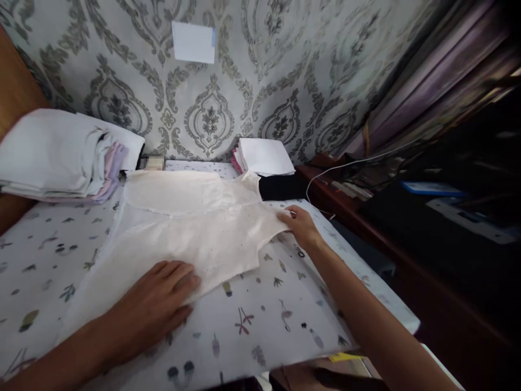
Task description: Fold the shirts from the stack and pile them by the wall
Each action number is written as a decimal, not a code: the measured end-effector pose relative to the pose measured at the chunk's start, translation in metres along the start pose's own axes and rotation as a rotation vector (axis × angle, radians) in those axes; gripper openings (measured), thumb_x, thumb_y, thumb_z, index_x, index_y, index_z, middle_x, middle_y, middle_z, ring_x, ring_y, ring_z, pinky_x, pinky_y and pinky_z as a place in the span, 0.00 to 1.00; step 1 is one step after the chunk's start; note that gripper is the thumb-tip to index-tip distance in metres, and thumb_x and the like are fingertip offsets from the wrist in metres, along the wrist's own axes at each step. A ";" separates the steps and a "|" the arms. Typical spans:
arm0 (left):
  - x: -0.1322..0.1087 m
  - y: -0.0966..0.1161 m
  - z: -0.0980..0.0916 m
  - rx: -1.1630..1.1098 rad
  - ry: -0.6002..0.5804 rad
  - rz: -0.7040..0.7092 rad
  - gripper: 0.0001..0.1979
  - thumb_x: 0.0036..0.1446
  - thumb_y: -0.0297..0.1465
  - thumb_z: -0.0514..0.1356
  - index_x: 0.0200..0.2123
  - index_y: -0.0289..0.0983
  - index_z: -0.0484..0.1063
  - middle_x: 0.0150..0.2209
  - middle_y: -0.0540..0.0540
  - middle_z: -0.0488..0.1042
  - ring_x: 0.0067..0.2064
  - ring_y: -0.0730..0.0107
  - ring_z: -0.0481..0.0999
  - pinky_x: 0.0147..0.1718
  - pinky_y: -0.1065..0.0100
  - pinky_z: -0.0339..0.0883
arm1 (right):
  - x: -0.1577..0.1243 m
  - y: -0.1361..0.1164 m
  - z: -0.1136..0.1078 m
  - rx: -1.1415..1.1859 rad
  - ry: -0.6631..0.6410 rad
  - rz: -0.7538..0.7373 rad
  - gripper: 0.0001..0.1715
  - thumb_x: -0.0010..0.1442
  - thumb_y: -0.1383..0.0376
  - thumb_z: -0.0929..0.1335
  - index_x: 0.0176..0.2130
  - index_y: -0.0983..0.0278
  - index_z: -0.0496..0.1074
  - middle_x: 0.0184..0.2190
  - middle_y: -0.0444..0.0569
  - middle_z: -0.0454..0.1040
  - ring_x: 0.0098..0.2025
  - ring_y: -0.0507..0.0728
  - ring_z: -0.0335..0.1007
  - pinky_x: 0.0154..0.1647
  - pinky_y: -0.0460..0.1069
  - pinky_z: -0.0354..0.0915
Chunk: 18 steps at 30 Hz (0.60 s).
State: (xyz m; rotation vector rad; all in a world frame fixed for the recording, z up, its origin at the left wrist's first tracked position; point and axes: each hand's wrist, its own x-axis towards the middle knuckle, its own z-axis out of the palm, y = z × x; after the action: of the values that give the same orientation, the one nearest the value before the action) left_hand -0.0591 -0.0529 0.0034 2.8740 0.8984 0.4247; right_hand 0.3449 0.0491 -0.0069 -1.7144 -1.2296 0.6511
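Observation:
A cream, sewn garment piece lies spread over a table covered in a white printed cloth. It looks like an unfinished bodice or dress, with armhole curves and a seam along its middle. My left hand rests flat on its near edge, fingers stretched out. At the narrow right end, my right hand pinches the shoulder corner of the fabric between thumb and fingers. Just beyond that end sits a black folded cloth, partly beside the garment's neck area.
Folded white and lilac fabrics are stacked at the back left. A smaller white stack stands against the patterned wall. On the right is a dark red desk edge with a thin white cable and a blue object.

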 end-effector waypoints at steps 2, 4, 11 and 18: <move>0.001 0.001 -0.001 0.051 -0.033 -0.019 0.18 0.60 0.25 0.51 0.50 0.43 0.72 0.52 0.42 0.76 0.52 0.55 0.74 0.49 0.54 0.70 | -0.006 -0.004 -0.003 0.134 -0.004 0.055 0.27 0.40 0.48 0.74 0.34 0.60 0.64 0.24 0.40 0.68 0.24 0.51 0.63 0.21 0.46 0.59; -0.001 -0.002 -0.004 0.108 -0.075 -0.044 0.20 0.54 0.21 0.51 0.47 0.42 0.73 0.48 0.41 0.77 0.46 0.54 0.75 0.40 0.56 0.71 | -0.011 -0.009 -0.007 0.238 0.005 0.111 0.31 0.35 0.51 0.77 0.36 0.60 0.65 0.26 0.40 0.69 0.25 0.50 0.64 0.21 0.45 0.60; -0.021 -0.002 -0.042 0.068 -0.075 -0.169 0.19 0.54 0.24 0.54 0.47 0.46 0.73 0.41 0.40 0.76 0.43 0.51 0.74 0.34 0.58 0.69 | -0.041 -0.026 -0.029 0.137 -0.028 0.055 0.32 0.41 0.54 0.77 0.45 0.61 0.71 0.29 0.42 0.71 0.28 0.51 0.67 0.23 0.44 0.65; -0.046 0.025 -0.052 -0.044 -0.189 -0.123 0.15 0.59 0.24 0.52 0.44 0.46 0.72 0.37 0.44 0.76 0.39 0.58 0.74 0.35 0.61 0.68 | -0.094 -0.004 -0.059 -0.208 -0.133 -0.075 0.25 0.51 0.52 0.72 0.46 0.59 0.76 0.30 0.47 0.72 0.25 0.54 0.69 0.19 0.47 0.66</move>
State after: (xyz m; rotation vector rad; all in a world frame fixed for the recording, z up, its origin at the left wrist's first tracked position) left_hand -0.0970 -0.0986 0.0470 2.7421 1.0109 0.1558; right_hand 0.3564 -0.0591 0.0156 -1.8077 -1.4922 0.6180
